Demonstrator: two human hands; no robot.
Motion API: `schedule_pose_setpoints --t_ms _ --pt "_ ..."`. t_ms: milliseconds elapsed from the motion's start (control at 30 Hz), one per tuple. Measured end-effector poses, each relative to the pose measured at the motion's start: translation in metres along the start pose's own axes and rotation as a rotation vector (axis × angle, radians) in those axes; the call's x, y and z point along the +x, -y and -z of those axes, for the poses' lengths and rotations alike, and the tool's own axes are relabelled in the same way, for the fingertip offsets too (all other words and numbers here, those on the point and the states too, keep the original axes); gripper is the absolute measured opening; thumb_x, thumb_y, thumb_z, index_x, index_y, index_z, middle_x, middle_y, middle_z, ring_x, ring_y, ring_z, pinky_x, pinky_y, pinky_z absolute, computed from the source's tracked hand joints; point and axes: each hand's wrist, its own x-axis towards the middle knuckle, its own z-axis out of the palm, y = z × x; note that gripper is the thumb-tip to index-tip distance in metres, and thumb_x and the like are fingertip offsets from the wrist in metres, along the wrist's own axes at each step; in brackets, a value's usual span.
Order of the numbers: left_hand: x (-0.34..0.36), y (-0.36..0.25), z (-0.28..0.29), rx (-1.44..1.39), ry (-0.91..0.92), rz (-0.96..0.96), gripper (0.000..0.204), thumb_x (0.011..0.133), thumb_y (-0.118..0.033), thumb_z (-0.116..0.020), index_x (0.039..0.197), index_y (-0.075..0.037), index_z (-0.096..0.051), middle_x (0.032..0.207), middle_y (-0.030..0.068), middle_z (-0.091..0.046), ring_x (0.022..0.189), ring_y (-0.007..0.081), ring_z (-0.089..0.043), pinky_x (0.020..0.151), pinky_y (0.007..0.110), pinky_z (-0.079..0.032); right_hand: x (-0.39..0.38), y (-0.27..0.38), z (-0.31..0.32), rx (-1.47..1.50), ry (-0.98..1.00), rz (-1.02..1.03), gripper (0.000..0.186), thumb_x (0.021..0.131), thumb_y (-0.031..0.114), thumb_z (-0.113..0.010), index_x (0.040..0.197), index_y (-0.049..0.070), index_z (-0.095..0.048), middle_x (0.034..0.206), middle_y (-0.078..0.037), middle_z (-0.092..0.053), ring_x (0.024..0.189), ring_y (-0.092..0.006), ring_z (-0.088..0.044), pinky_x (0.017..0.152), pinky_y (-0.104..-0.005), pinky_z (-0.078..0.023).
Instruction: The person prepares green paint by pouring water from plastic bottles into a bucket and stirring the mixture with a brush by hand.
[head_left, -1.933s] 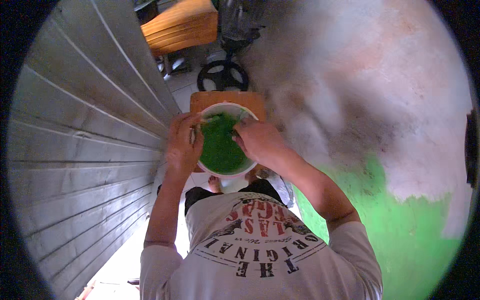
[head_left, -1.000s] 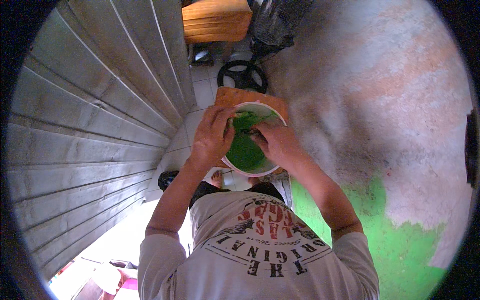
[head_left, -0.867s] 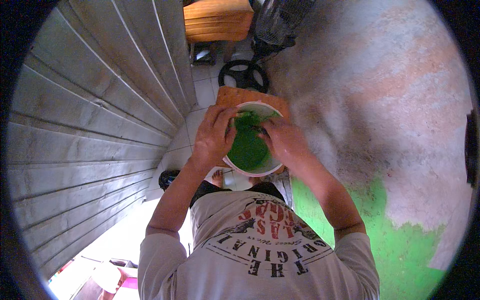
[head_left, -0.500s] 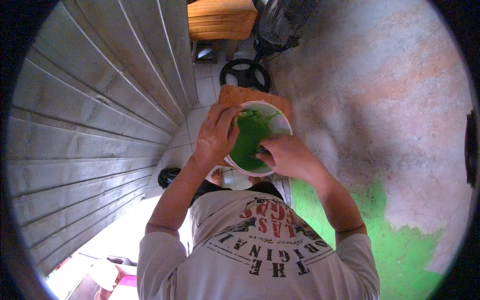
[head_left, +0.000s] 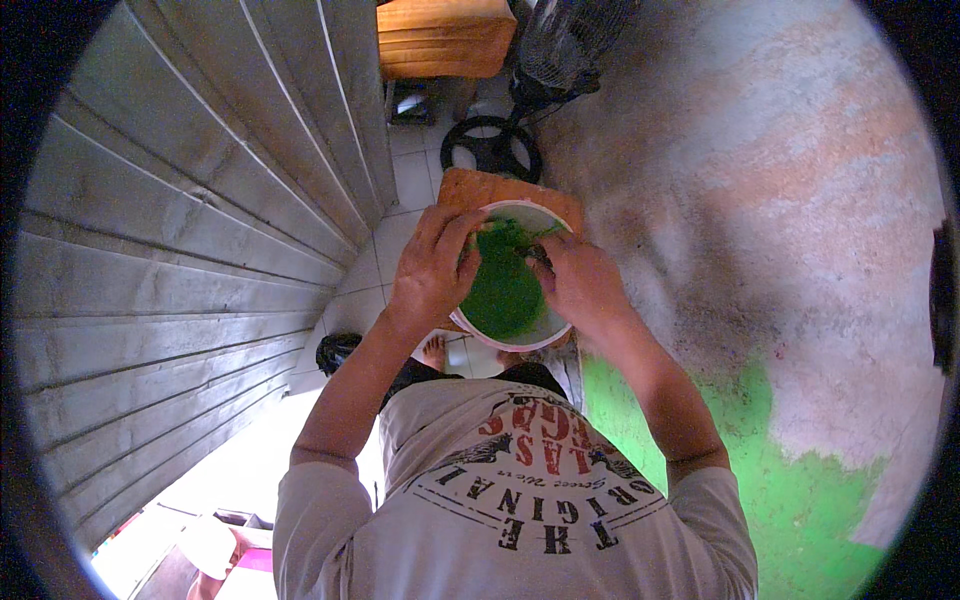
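Right hand [head_left: 583, 282] has swung farside within round white plastic bucket [head_left: 547, 327]; green liquid paint [head_left: 502, 298] apparently being stirred. Right grip unclear; left hand [head_left: 430, 270] pinches rim.

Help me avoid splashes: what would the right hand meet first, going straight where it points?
For the right hand, likely the green paint in the bucket; the depth between is hard to judge.

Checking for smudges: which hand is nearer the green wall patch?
Right. At the white bucket, the right hand is on the side toward the green patch; the left hand is on the opposite side.
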Motion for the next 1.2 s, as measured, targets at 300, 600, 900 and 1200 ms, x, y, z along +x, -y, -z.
schedule_pose_setpoints --t_ms 300,600,900,1200 --pt "0.001 0.003 -0.003 -0.025 0.03 -0.001 0.043 0.075 0.002 -0.065 0.117 -0.005 -0.058 0.104 0.0166 -0.057 0.097 0.0358 -0.059 0.083 0.045 -0.052 -0.003 0.017 -0.021 0.17 0.007 0.228 0.025 0.09 0.023 -0.062 0.104 0.003 -0.061 0.095 -0.022 -0.065 0.088 -0.0424 -0.063 0.075 -0.0517 -0.051" --pt "0.003 0.0 0.003 -0.009 0.051 -0.003 0.041 0.074 0.003 -0.066 0.114 -0.005 -0.06 0.104 0.016 -0.056 0.097 0.0352 -0.059 0.083 0.044 -0.052 -0.019 0.008 0.018 0.038 0.317 0.088 0.025 0.089 0.026 -0.062 0.102 0.004 -0.063 0.095 -0.021 -0.065 0.087 -0.0408 -0.064 0.075 -0.0513 -0.051" --pt "0.009 -0.001 0.004 0.044 0.132 -0.018 0.039 0.074 0.001 -0.067 0.111 -0.006 -0.06 0.104 0.014 -0.057 0.095 0.0342 -0.06 0.082 0.044 -0.053 -0.002 0.004 0.001 -0.039 -0.001 0.105 0.024 0.09 0.028 -0.061 0.099 0.006 -0.063 0.092 -0.02 -0.066 0.084 -0.0414 -0.064 0.072 -0.0527 -0.051" --pt "0.021 -0.01 0.005 0.086 0.136 -0.045 0.033 0.076 0.0 -0.065 0.108 -0.005 -0.059 0.104 0.0139 -0.056 0.093 0.0348 -0.062 0.08 0.044 -0.054 -0.015 0.008 -0.007 0.172 0.188 0.23 0.024 0.089 0.027 -0.062 0.098 0.004 -0.062 0.091 -0.02 -0.066 0.085 -0.0419 -0.064 0.076 -0.052 -0.051"
